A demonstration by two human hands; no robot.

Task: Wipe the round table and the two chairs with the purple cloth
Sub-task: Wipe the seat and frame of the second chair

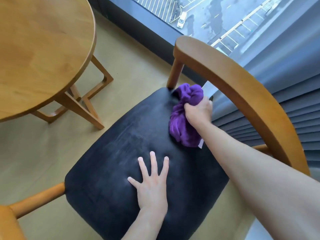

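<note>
My right grip (199, 110) clenches the bunched purple cloth (185, 122) at the dark chair seat (121, 144)'s far corner; my left grip (152, 184) lies released, fingers spread, flat on it. The round counter (43, 49) stands beside.

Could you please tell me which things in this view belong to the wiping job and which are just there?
Part of the job:
purple cloth, gripped by the right hand
chair with dark seat, left hand pressing flat on it
round table

Just there:
window
grey curtain
</note>
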